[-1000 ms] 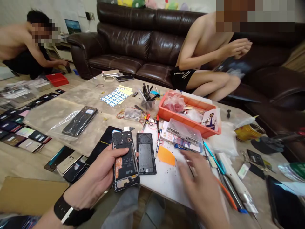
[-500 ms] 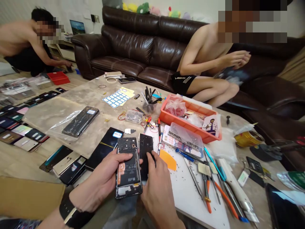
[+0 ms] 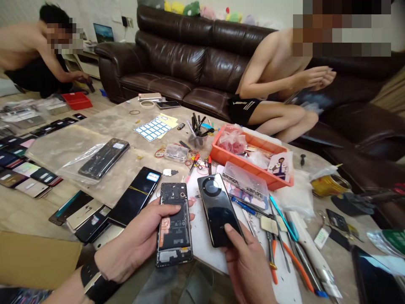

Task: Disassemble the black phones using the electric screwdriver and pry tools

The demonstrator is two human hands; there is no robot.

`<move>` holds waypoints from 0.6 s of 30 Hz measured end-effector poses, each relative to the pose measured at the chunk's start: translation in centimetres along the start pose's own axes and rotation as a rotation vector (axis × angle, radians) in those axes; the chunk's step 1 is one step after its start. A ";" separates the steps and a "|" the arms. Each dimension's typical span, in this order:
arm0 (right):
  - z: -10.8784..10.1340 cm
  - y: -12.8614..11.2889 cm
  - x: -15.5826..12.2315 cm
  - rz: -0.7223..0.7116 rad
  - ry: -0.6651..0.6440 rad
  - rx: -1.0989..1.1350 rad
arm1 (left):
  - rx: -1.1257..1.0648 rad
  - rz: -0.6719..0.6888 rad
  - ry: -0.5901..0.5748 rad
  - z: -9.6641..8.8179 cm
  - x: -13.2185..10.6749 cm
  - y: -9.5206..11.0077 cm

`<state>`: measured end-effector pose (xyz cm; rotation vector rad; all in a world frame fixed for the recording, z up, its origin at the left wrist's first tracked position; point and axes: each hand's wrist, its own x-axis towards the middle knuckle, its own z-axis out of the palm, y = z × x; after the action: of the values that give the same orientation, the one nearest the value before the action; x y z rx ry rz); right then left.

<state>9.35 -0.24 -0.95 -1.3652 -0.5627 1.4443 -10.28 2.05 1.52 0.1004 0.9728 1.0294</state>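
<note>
The surface (image 3: 107,124) spans the middle of the frame, an orange bin (image 3: 221,155) right of centre. At lower centre, the grip of the left hand (image 3: 145,226) is wrapped around an opened phone (image 3: 175,226), inside facing up; just right, the right hand (image 3: 248,259) pinches a glossy black back cover (image 3: 218,213) near its lower end.

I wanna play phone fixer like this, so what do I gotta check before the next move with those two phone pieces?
1. Opened phone gripped: ok, the left hand has it, thumb on top.
2. Shiny black cover gripped: ok, the right hand holds its lower end.
3. Cover's inside clean: cannot tell, its outside faces up.
4. Battery plugged in: cannot tell, the connection isn't clear.
5. White mat swept clean: not ok, dark specks lie on it.
</note>
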 end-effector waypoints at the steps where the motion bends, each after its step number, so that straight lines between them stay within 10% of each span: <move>1: 0.0 0.2 -0.1 0.026 -0.009 0.074 | 0.000 0.008 -0.007 -0.1 0.1 -0.1; 18: -0.3 2.4 0.1 0.025 -0.117 0.147 | 0.029 0.034 -0.059 0.3 0.2 -0.7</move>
<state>8.84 -1.15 -3.10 -1.1820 -0.5047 1.5619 -9.59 1.96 1.21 0.1707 0.9351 1.0382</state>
